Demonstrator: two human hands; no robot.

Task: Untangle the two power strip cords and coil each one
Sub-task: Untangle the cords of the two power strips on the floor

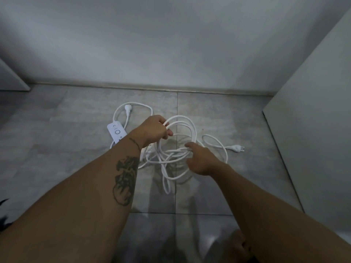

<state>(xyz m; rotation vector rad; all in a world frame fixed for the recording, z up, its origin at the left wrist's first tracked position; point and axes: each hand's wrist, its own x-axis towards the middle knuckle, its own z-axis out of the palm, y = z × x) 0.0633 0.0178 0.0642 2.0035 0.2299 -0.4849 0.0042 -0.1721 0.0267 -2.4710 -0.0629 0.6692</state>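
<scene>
Two white power strip cords lie tangled on the grey tiled floor. My left hand (pixel 156 129) grips several loops of white cord (pixel 187 126) and holds them above the floor. My right hand (pixel 199 160) pinches a strand in the lower part of the tangle (pixel 171 160). One white power strip (pixel 116 132) lies to the left, partly hidden behind my left forearm, and its cord runs back to a plug (pixel 127 107). A second plug (pixel 237 148) lies to the right at the end of a loose strand. A second strip is barely visible under my left wrist.
A white wall with a skirting board (pixel 171 89) closes the far side. A white panel (pixel 311 130) stands at the right, and another white edge (pixel 13 80) at the far left. My foot (pixel 237 247) shows at the bottom.
</scene>
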